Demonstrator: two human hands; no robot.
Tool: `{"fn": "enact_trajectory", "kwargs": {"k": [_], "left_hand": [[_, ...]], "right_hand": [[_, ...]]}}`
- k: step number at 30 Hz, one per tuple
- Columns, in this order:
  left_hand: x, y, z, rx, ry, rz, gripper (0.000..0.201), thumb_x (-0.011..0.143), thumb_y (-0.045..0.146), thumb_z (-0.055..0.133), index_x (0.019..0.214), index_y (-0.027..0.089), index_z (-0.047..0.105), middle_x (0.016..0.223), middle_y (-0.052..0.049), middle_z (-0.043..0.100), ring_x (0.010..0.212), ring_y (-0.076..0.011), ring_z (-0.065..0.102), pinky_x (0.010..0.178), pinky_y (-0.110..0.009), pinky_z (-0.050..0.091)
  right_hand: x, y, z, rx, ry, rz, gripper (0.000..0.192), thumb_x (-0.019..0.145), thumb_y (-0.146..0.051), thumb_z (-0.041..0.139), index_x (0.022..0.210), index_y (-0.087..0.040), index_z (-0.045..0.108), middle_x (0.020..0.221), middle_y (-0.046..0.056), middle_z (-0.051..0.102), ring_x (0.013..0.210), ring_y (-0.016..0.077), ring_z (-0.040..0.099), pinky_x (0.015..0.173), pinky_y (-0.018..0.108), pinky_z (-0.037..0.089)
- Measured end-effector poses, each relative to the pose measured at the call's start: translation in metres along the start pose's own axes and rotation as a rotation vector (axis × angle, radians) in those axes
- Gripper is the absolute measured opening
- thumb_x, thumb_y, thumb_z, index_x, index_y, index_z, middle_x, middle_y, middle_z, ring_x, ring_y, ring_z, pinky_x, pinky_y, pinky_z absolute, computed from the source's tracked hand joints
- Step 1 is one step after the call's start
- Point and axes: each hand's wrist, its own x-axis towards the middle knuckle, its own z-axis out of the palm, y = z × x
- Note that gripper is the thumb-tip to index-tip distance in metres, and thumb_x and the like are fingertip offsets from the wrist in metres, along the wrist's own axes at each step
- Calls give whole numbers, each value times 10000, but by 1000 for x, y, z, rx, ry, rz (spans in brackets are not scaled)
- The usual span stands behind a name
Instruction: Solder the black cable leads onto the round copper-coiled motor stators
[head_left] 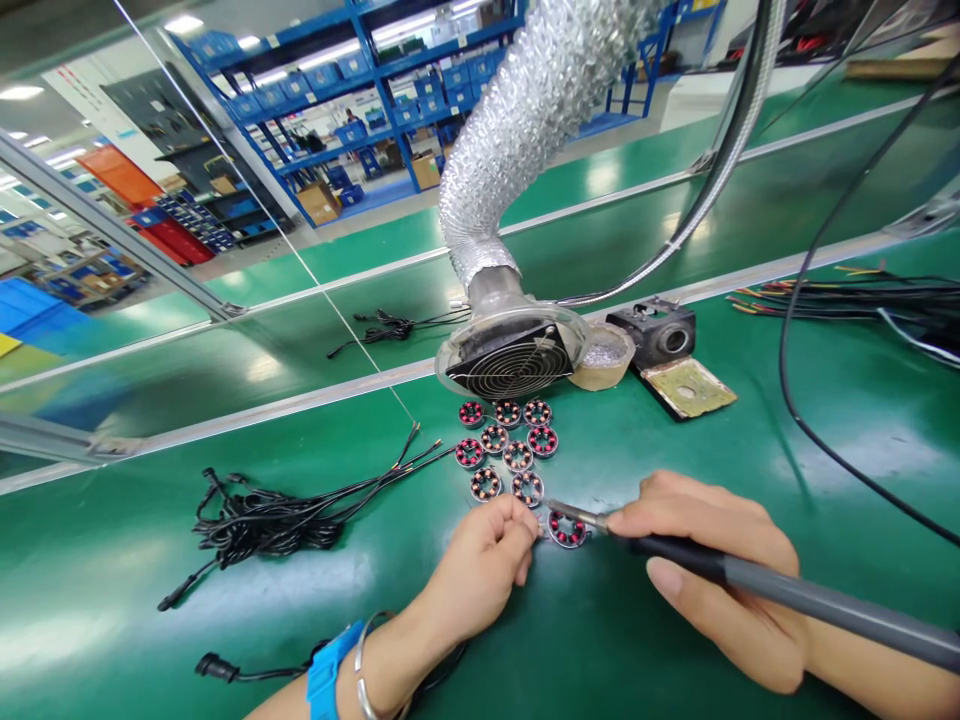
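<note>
My right hand [720,575] grips a grey-handled soldering iron [795,595], whose metal tip reaches left onto a small round stator with red windings [567,529] lying on the green bench. My left hand [484,565] is closed just left of that stator, fingertips pinched at its edge, seemingly on a thin wire that I cannot make out clearly. A blue wrist strap and a metal bangle sit on my left wrist. Several more round stators [506,452] lie in rows just beyond my hands.
A fume extractor fan [514,360] on a silver flexible duct [540,110] stands behind the stators. Beside it are a solder-wire roll [604,357] and a black iron stand with a sponge tray [675,365]. Black cable bundles [262,515] lie left; coloured wires [847,295] far right.
</note>
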Motion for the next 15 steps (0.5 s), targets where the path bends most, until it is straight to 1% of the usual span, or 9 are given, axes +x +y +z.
{"fn": "enact_trajectory", "kwargs": {"k": [3,5,8,10,13,15], "left_hand": [[0,0,0,-6,-9,6,197,874,346,468,746,197,482,467,80,421,461,-97,325,500,-231,263],[0,-1,-1,1,-23,14,223,893,359,456,741,197,478,472,76,426,469,-100,330,508,-233,269],[0,-5,-3,29,-48,40,276,931,381,434,732,195,477,499,61,451,502,-105,356,539,-232,295],[0,-7,-4,50,-66,61,303,954,392,418,735,193,482,523,54,462,528,-109,372,561,-232,309],[-2,-5,-7,112,-102,90,333,982,404,380,742,196,478,570,42,482,570,-119,407,592,-237,328],[-6,1,-8,222,-112,130,338,996,397,356,756,197,484,636,26,526,625,-128,453,626,-245,340]], "right_hand": [[-1,4,4,-81,6,-19,399,854,-124,506,1239,-213,566,704,12,608,567,149,549,511,283,411],[-1,7,12,-133,3,-11,423,885,-86,506,1281,-231,537,696,-8,622,555,132,572,523,259,448],[0,14,27,-192,1,-45,339,893,-56,530,1175,-232,593,797,8,689,607,122,620,576,237,494],[2,20,37,-220,-28,-91,284,887,-56,542,1109,-217,616,829,25,703,648,132,641,597,238,505],[5,25,45,-245,-54,-160,270,887,-50,522,1090,-203,614,789,23,691,641,132,641,578,230,490],[7,26,45,-270,-42,-190,257,887,-53,507,1061,-206,618,729,4,666,588,122,611,545,225,463]]}}
